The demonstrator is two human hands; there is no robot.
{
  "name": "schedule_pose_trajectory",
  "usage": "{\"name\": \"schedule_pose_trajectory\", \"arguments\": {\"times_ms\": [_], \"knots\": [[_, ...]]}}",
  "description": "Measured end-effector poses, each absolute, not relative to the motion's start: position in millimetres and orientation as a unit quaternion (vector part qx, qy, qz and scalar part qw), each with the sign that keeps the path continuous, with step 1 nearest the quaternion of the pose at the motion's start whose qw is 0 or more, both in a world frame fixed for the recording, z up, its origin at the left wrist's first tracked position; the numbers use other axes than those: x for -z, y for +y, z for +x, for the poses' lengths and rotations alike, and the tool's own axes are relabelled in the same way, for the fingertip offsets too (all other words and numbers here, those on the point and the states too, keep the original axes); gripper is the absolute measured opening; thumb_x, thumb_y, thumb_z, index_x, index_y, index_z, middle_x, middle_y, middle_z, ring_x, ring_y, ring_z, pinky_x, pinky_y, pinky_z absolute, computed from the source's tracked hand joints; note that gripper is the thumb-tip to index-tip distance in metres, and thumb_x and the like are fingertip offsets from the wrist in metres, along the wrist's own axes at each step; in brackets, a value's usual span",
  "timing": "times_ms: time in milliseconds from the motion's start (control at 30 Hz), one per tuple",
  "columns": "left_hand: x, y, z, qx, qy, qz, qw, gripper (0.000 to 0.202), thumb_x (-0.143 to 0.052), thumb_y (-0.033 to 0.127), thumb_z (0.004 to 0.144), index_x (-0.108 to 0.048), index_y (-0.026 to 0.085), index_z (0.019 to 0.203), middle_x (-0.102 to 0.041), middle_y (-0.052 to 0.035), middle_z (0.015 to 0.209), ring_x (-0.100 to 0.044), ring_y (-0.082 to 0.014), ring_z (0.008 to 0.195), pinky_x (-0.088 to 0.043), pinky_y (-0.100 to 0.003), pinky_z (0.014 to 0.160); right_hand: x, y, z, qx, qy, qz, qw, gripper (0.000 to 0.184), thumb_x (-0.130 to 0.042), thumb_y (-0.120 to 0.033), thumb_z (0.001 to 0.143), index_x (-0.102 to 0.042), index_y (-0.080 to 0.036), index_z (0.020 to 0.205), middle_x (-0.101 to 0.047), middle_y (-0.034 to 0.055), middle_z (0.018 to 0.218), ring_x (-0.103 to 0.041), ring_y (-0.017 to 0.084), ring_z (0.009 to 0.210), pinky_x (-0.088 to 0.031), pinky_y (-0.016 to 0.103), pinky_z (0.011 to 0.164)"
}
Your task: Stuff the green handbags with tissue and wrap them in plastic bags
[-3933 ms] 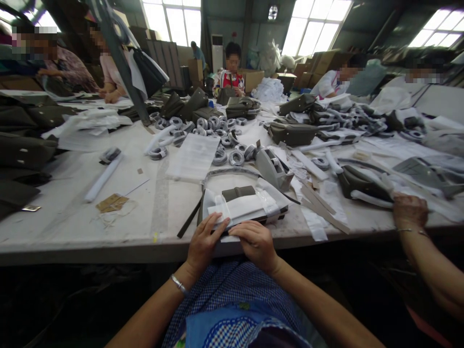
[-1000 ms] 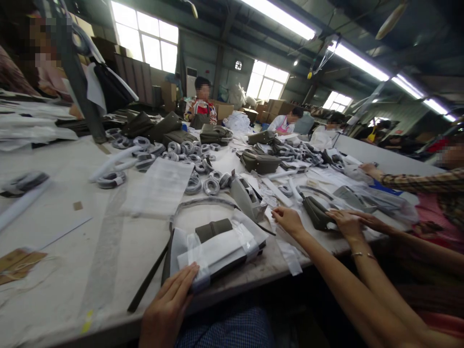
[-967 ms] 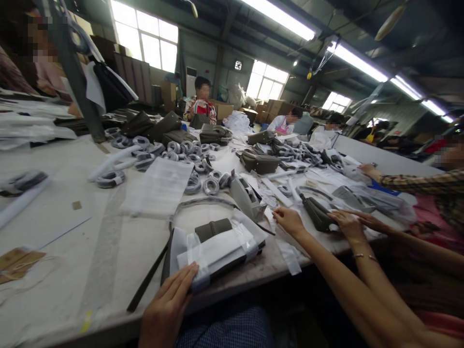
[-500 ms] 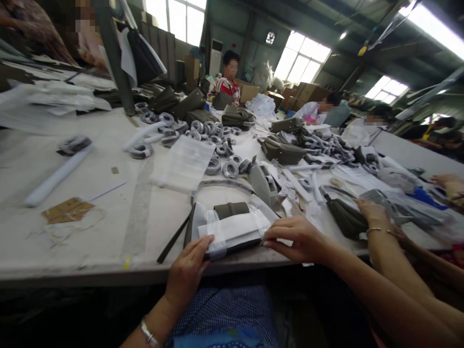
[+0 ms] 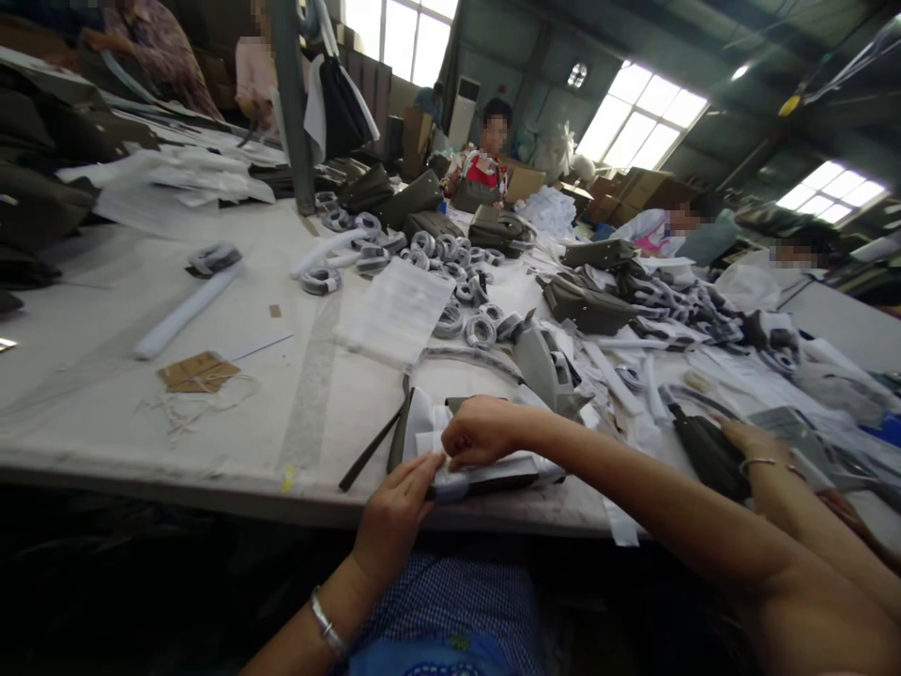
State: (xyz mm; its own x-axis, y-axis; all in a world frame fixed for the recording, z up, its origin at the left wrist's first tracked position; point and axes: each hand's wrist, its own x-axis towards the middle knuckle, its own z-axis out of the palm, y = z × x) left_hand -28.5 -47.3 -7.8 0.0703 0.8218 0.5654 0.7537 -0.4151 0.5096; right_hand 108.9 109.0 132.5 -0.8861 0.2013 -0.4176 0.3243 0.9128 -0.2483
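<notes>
A dark olive bag wrapped in white paper (image 5: 493,474) lies at the near edge of the table (image 5: 105,394). My left hand (image 5: 394,512) presses on the wrapping's near left corner, fingers together and stretched toward the paper. My right hand (image 5: 482,432) sits on top of the wrapped bag, fingers curled and pinching the white paper close to my left fingertips. A thin dark strap (image 5: 370,451) trails off the bag to the left.
A co-worker's hand (image 5: 753,446) with a bracelet rests on another olive bag (image 5: 708,455) to the right. Grey coiled rolls (image 5: 465,324), a white sheet (image 5: 398,310), a white tube (image 5: 183,314), cardboard scraps (image 5: 197,373) and more bags litter the table. Other people sit at the far side.
My right hand has come back from the far right of the table and moved left onto the top of the wrapped bag. My left hand has stayed at the near left corner.
</notes>
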Motion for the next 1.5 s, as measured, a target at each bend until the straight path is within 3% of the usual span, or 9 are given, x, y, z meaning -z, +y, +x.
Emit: {"name": "schedule_pose_trajectory", "arguments": {"times_ms": [267,533,767,867,967,1100,1167,1233,1500], "knots": [[13,-48,-29,-0.418,0.52,0.745,0.01,0.05,-0.046,0.001,0.088,-0.053,0.017,0.135,-0.068,-0.0079,0.126,-0.063,-0.0205,0.118,-0.054,-0.034,0.102,-130,117,67,0.06,0.934,0.11,0.333,0.02,-0.075,-0.043,0.078,-0.078,-0.028,0.091,-0.076,0.0001,0.082,-0.064,0.016,0.071,-0.029,0.025,0.055],[10,-48,-28,-0.413,0.508,0.756,-0.024,0.038,-0.041,0.007,0.096,-0.058,0.016,0.128,-0.067,-0.0072,0.129,-0.062,-0.0209,0.12,-0.054,-0.037,0.101,-118,142,53,0.057,0.936,0.084,0.336,0.023,-0.077,-0.047,0.075,-0.077,-0.025,0.079,-0.073,-0.0001,0.07,-0.059,0.014,0.06,-0.028,0.026,0.054],[16,-49,-27,-0.411,0.51,0.755,-0.031,0.036,-0.044,0.009,0.096,-0.059,0.017,0.127,-0.067,-0.009,0.128,-0.062,-0.0225,0.12,-0.056,-0.04,0.099,-103,167,69,0.052,0.96,0.134,0.242,0.034,-0.074,-0.058,0.075,-0.075,-0.024,0.077,-0.072,0.0005,0.068,-0.056,0.014,0.059,-0.025,0.026,0.053],[13,-50,-27,-0.41,0.51,0.755,-0.039,0.034,-0.043,0.01,0.096,-0.061,0.018,0.124,-0.068,-0.0082,0.127,-0.063,-0.0217,0.118,-0.056,-0.038,0.098,-104,183,80,0.066,0.957,0.238,0.152,0.03,-0.08,-0.051,0.071,-0.074,-0.023,0.077,-0.073,0.0018,0.075,-0.061,0.017,0.068,-0.029,0.025,0.056],[9,-50,-27,-0.416,0.51,0.751,-0.049,0.031,-0.042,0.012,0.098,-0.062,0.018,0.121,-0.07,-0.0072,0.123,-0.065,-0.0203,0.115,-0.057,-0.036,0.097,-104,186,94,0.081,0.943,0.315,0.064,0.024,-0.073,-0.042,0.083,-0.074,-0.021,0.094,-0.075,0.0054,0.094,-0.067,0.02,0.083,-0.04,0.025,0.066],[6,-49,-25,-0.419,0.512,0.747,-0.064,0.032,-0.039,0.013,0.099,-0.063,0.018,0.12,-0.07,-0.007,0.121,-0.065,-0.0197,0.113,-0.057,-0.035,0.096,-91,163,117,0.176,0.941,0.283,0.05,0.071,-0.07,-0.055,0.081,-0.051,-0.021,0.141,-0.064,0.0104,0.131,-0.063,0.024,0.113,-0.046,0.03,0.093],[6,-49,-25,-0.42,0.513,0.746,-0.068,0.032,-0.04,0.013,0.099,-0.063,0.018,0.12,-0.07,-0.0075,0.121,-0.066,-0.0198,0.113,-0.057,-0.035,0.096,-81,150,123,0.234,0.931,0.27,0.073,0.1,-0.077,-0.06,0.07,-0.035,-0.021,0.152,-0.056,0.0136,0.141,-0.055,0.03,0.126,-0.041,0.038,0.104],[6,-49,-25,-0.419,0.512,0.746,-0.07,0.031,-0.042,0.014,0.099,-0.063,0.018,0.121,-0.07,-0.008,0.121,-0.066,-0.0201,0.113,-0.057,-0.035,0.096,-74,142,123,0.248,0.92,0.288,0.093,0.109,-0.08,-0.061,0.064,-0.032,-0.021,0.154,-0.054,0.0157,0.142,-0.05,0.036,0.129,-0.036,0.045,0.109],[14,-51,-29,-0.423,0.488,0.758,-0.09,0.042,-0.049,0.007,0.094,-0.056,0.021,0.134,-0.068,-0.0049,0.127,-0.061,-0.0206,0.121,-0.056,-0.036,0.099,-60,156,118,0.335,0.865,0.373,0.033,0.078,-0.082,-0.057,0.064,-0.062,-0.024,0.132,-0.071,0.0059,0.117,-0.067,0.024,0.101,-0.048,0.028,0.088]]}}
